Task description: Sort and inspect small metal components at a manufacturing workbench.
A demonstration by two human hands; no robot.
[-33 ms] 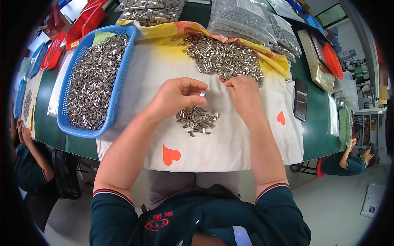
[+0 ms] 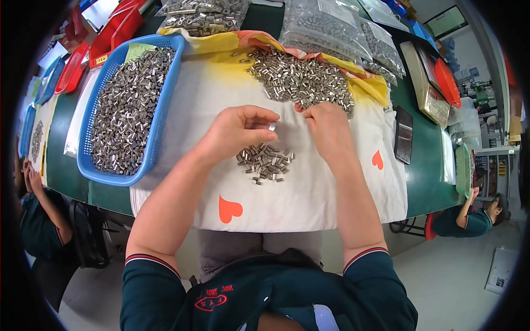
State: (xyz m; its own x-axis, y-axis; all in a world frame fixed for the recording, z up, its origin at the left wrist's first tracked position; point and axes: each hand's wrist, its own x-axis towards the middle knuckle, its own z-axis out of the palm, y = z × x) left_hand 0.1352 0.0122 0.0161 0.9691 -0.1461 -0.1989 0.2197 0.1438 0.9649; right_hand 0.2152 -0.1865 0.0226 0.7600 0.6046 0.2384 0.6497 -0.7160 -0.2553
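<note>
Between thumb and fingers, my left hand (image 2: 240,129) pinches a small shiny metal sleeve (image 2: 273,127). Below it on the white cloth lies a small heap of short metal sleeves (image 2: 267,164). My right hand (image 2: 330,128) rests at the near edge of a larger pile of the same sleeves (image 2: 301,77), its fingers bent together. Whatever its fingertips may hold is hidden by the hand. To the left, a blue plastic basket (image 2: 84,144) is filled with many similar sleeves.
The white cloth (image 2: 298,212) with red hearts covers the green table (image 2: 428,182). Clear bags of metal parts (image 2: 326,27) stand along the back. A dark flat case (image 2: 404,134) lies to the right, red trays (image 2: 72,69) at far left. Co-workers sit on both sides.
</note>
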